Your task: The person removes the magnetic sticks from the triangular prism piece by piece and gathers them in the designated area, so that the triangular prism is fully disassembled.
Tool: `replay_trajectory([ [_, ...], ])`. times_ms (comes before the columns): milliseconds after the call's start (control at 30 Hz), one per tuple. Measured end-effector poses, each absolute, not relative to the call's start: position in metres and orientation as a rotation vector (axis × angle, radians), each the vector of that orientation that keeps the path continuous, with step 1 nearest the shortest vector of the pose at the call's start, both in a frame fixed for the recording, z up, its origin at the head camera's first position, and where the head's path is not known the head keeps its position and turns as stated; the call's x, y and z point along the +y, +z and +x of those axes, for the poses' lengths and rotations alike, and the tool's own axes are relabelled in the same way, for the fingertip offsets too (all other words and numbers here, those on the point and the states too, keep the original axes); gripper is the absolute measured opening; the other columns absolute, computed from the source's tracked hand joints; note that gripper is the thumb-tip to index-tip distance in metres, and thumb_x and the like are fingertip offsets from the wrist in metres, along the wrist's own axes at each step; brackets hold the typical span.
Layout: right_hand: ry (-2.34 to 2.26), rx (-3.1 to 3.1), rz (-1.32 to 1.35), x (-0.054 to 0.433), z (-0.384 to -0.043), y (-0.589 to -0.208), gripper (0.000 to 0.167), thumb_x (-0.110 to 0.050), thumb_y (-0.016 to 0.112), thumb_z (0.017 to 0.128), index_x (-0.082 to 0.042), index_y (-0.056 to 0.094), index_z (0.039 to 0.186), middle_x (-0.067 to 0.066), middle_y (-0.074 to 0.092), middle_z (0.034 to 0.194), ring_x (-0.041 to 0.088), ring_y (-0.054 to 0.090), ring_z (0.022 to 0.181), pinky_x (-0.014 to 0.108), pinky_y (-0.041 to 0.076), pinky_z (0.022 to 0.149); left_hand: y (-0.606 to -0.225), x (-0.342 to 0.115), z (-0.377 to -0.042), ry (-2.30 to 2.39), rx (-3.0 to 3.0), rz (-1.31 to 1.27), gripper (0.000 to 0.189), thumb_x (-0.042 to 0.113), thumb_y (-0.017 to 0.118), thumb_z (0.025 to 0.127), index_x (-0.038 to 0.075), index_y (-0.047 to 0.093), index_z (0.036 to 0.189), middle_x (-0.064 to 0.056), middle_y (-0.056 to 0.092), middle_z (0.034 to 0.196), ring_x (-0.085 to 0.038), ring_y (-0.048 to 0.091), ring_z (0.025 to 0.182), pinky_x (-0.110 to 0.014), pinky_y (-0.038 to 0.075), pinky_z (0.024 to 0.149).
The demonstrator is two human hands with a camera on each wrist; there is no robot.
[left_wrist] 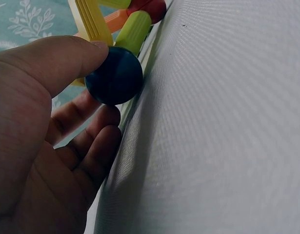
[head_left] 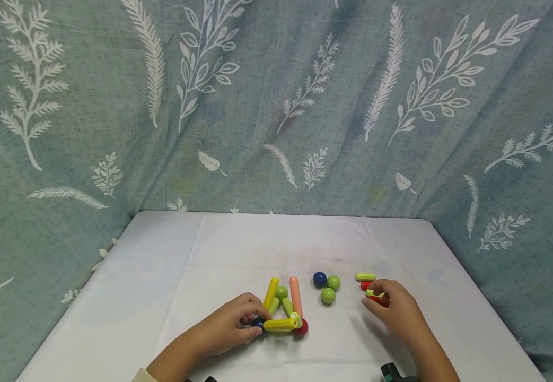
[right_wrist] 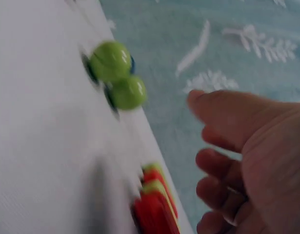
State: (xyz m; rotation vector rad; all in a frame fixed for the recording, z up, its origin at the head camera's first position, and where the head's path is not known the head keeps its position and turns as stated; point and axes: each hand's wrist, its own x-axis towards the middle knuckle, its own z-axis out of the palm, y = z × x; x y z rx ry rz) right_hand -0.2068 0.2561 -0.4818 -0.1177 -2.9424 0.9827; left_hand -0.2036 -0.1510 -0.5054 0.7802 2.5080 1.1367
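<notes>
My left hand [head_left: 233,324] pinches a dark blue ball [left_wrist: 113,76] at one corner of a frame built from rods and balls. Joined in that frame are yellow rods [head_left: 281,324], short light-green rods, a salmon rod [head_left: 296,296], a green ball [head_left: 281,292] and a red ball [head_left: 301,328]. The right hand [head_left: 400,307] hovers by a row of short red and light-green rods [head_left: 366,277]. In the right wrist view its fingers are loosely bent, with nothing between them, and the red rod [right_wrist: 153,214] lies apart from them.
Two loose green balls [head_left: 328,296] and another blue ball [head_left: 319,279] lie together between the hands. Everything rests on a white-covered table [head_left: 238,244]. A teal leaf-patterned cloth [head_left: 257,106] hangs behind and at both sides. A dark device [head_left: 395,373] shows by the right wrist.
</notes>
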Motion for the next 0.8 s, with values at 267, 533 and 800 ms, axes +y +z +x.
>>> replay_trajectory([
  [267, 1.234, -2.841, 0.094, 0.214, -0.196, -0.477, 0.021, -0.02, 0.083, 0.091, -0.017, 0.073, 0.109, -0.006, 0.066, 0.092, 0.014, 0.059, 0.088, 0.027, 0.051, 0.078, -0.507, -0.15, -0.205, 1.135, 2.51, 0.786, 0.023, 0.033, 0.076, 0.098, 0.044, 0.07, 0.117, 0.016, 0.056, 0.124, -0.008, 0.057, 0.104, -0.026, 0.053, 0.094],
  [533, 1.55, -2.935, 0.328, 0.187, -0.187, -0.47, 0.035, -0.027, 0.083, 0.091, -0.014, 0.069, 0.12, -0.002, 0.07, 0.1, 0.02, 0.061, 0.091, 0.026, 0.054, 0.074, -0.504, -0.149, -0.205, 1.122, 2.52, 0.781, 0.024, 0.033, 0.075, 0.098, 0.044, 0.07, 0.118, 0.016, 0.057, 0.122, -0.007, 0.057, 0.103, -0.027, 0.053, 0.094],
  [800, 1.501, -2.991, 0.46, 0.167, -0.185, -0.464, 0.043, -0.029, 0.084, 0.09, -0.015, 0.066, 0.127, 0.003, 0.068, 0.107, 0.018, 0.062, 0.09, 0.026, 0.052, 0.076, -0.505, -0.15, -0.205, 1.121, 2.528, 0.798, 0.023, 0.034, 0.074, 0.099, 0.044, 0.069, 0.119, 0.017, 0.058, 0.121, -0.006, 0.057, 0.104, -0.028, 0.052, 0.094],
])
